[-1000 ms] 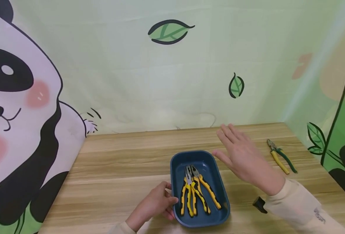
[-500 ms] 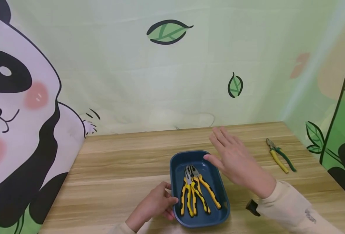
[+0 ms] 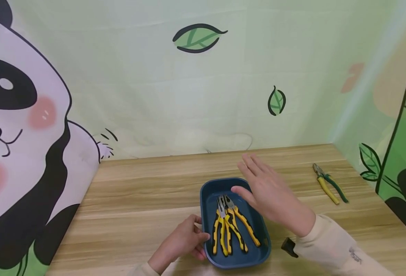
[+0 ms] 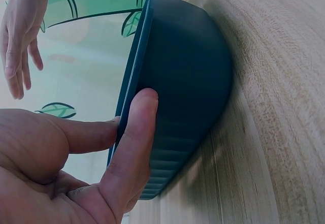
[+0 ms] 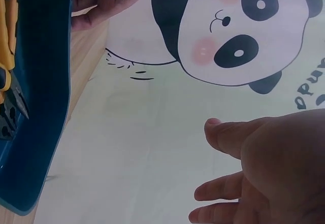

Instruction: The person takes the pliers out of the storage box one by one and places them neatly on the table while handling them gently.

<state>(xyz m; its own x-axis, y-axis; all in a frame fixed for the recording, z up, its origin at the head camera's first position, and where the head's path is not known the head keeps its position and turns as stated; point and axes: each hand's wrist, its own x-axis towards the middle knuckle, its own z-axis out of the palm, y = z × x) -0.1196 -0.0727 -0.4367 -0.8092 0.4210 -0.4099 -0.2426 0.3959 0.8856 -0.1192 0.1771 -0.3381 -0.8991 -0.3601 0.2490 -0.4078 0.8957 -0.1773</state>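
Note:
A dark blue tray [image 3: 237, 261] stands on the wooden table, holding overlapping pliers [image 3: 247, 224] with yellow and black handles. My left hand [image 3: 185, 237] pinches its left rim, thumb inside and fingers against the outer wall [image 4: 183, 56], as the left wrist view shows. Above the tray's upper right side hovers my right hand [image 3: 270, 191], fingers extended, nothing held. In the right wrist view that hand [image 5: 274, 168] is apart from the tray wall [image 5: 45, 82]. Another pair of pliers [image 3: 323, 176], with one yellow and one green handle, lies farther right on the table.
The table [image 3: 137, 199] ends at the back against a pale green cloth backdrop [image 3: 148, 96] printed with a panda and leaves. A small black object [image 3: 289, 247] sits at my right sleeve [image 3: 330, 237].
My right hand has moved left and slightly toward me, from beside the tray to above its upper right part. My left hand, the tray and the pliers have stayed put.

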